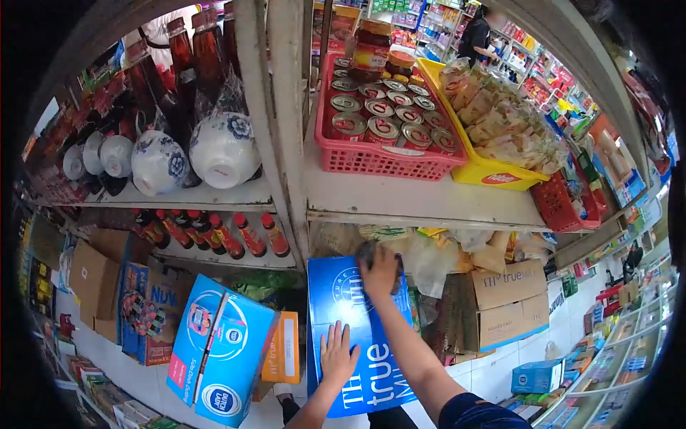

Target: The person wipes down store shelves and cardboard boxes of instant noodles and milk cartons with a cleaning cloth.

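A blue carton printed "TH true MILK" stands before me below the shelf, its large face turned up. My left hand lies flat on the lower part of that face, fingers spread and holding nothing. Near the carton's far right edge, my right hand presses a dark, crumpled cloth against the surface. Part of the cloth is hidden under the fingers. To the left sits a light blue Dutch Lady carton, with an orange TH true carton partly behind it.
Above, a shelf holds a red basket of cans and a yellow basket of packets. White bowls stand upper left, over several sauce bottles. A brown carton sits right; a shelf post rises mid-left.
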The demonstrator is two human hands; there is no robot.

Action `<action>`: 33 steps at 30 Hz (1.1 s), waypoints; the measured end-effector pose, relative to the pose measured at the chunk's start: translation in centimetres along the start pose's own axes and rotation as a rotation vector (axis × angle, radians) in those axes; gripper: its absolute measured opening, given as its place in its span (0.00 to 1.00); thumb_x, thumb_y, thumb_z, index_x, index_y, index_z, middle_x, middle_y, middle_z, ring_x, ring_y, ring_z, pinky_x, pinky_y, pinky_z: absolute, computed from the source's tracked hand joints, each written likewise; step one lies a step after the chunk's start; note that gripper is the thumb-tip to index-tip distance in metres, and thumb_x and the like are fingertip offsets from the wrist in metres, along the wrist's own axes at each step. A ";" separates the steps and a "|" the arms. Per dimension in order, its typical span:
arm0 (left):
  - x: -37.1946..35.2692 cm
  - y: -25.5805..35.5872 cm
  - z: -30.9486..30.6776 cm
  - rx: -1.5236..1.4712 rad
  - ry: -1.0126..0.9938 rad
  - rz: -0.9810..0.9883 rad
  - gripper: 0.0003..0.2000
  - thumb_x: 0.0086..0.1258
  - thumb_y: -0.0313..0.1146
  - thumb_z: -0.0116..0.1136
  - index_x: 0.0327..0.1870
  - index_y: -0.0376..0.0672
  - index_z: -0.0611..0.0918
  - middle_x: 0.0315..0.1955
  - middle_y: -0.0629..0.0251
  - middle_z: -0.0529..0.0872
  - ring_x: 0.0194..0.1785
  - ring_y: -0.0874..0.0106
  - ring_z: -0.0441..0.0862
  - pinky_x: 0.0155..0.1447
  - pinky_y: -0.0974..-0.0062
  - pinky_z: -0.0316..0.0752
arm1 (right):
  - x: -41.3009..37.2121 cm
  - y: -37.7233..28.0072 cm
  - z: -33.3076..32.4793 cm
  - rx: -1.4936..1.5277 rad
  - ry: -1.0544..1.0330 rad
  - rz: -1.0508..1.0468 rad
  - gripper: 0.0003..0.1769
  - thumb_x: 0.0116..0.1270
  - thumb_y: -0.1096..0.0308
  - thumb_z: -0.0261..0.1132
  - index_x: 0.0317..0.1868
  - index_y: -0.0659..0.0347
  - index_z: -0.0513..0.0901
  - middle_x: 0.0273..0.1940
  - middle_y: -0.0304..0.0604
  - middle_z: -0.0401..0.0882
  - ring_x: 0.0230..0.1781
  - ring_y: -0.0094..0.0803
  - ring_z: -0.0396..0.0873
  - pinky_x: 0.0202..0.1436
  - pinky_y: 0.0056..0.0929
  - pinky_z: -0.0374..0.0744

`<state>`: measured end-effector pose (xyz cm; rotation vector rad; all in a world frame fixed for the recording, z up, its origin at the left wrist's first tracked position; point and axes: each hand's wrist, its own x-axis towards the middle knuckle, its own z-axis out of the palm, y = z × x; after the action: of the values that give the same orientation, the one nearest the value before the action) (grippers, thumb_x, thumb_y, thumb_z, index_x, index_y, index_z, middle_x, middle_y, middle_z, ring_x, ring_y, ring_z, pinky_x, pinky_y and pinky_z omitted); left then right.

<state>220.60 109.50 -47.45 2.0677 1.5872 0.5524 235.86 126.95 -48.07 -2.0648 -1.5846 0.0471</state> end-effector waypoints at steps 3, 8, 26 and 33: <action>0.0 0.4 1.2 0.214 -0.043 0.012 0.31 0.61 0.45 0.52 0.63 0.39 0.65 0.64 0.52 0.61 0.70 0.55 0.52 0.70 0.53 0.43 | -2.2 -5.6 -0.1 0.081 -0.134 -0.149 0.37 0.56 0.54 0.62 0.63 0.61 0.63 0.66 0.56 0.55 0.65 0.53 0.56 0.65 0.50 0.57; 0.4 1.0 0.3 0.380 -0.123 0.004 0.29 0.65 0.52 0.48 0.62 0.41 0.68 0.64 0.53 0.61 0.69 0.57 0.55 0.68 0.53 0.47 | -3.5 -7.0 1.8 0.157 -0.183 -0.325 0.38 0.55 0.54 0.63 0.64 0.61 0.62 0.65 0.55 0.57 0.66 0.50 0.56 0.67 0.49 0.54; 0.8 1.8 0.1 0.375 -0.042 -0.013 0.31 0.62 0.54 0.51 0.61 0.42 0.68 0.62 0.53 0.65 0.66 0.57 0.59 0.66 0.53 0.53 | 10.1 -0.2 2.9 0.398 -0.981 -0.077 0.41 0.47 0.39 0.64 0.49 0.69 0.77 0.49 0.61 0.75 0.52 0.48 0.74 0.55 0.37 0.71; 0.7 1.6 0.0 0.368 -0.031 -0.023 0.32 0.62 0.53 0.52 0.62 0.42 0.67 0.63 0.54 0.64 0.67 0.58 0.58 0.68 0.54 0.50 | 8.8 5.7 -2.5 0.153 -0.842 0.058 0.32 0.49 0.45 0.65 0.45 0.66 0.79 0.41 0.58 0.80 0.42 0.46 0.79 0.46 0.39 0.75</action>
<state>221.98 109.81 -46.45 2.3010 1.7989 0.2294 244.50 132.98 -45.91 -2.0753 -1.8768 1.1486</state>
